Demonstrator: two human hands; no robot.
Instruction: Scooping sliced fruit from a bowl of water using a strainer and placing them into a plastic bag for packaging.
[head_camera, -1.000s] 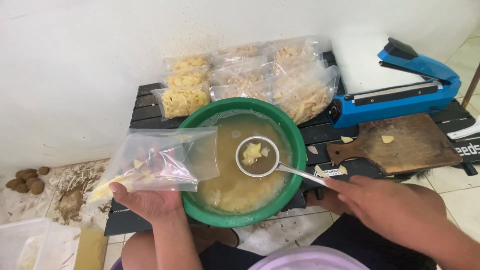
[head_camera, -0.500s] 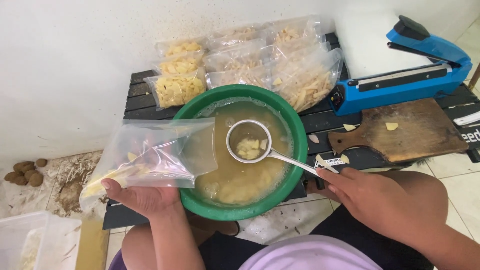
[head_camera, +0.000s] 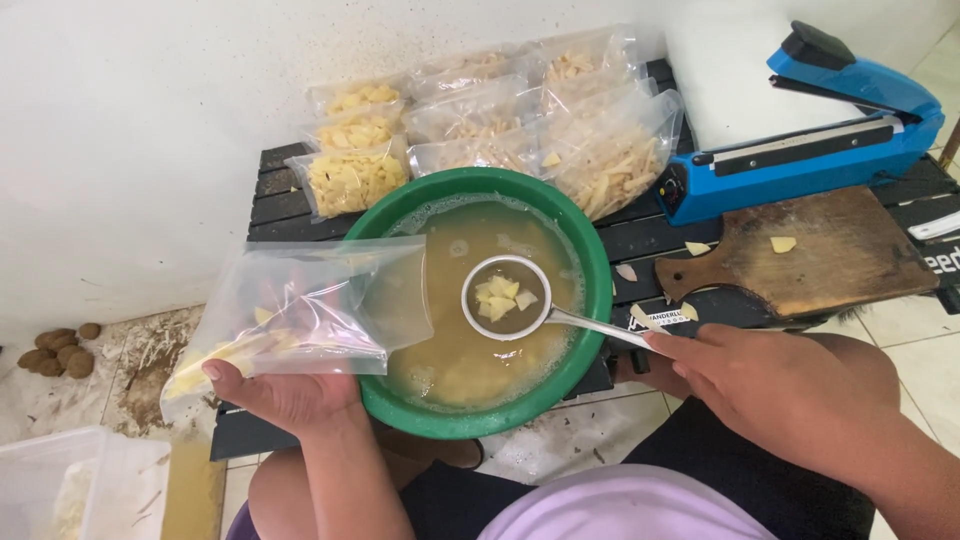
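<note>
My left hand (head_camera: 285, 395) holds a clear plastic bag (head_camera: 300, 310) with a few pale cut pieces in it, its mouth lying over the left rim of a green basin (head_camera: 590, 300). The basin is filled with cloudy yellowish water and floating pieces. In my right hand (head_camera: 770, 385) is the handle of a small metal strainer (head_camera: 503, 296). The strainer hovers over the water with several pale pieces in it, just right of the bag's mouth.
Several filled clear bags (head_camera: 480, 130) of cut pieces lie behind the basin on a black slatted table (head_camera: 285, 190). A blue heat sealer (head_camera: 810, 130) and a wooden cutting board (head_camera: 810, 250) sit at the right. Small brown tubers (head_camera: 60, 350) lie on the floor at the left.
The strainer with pieces has moved a little left toward the bag's mouth. My left hand keeps the bag over the basin's rim.
</note>
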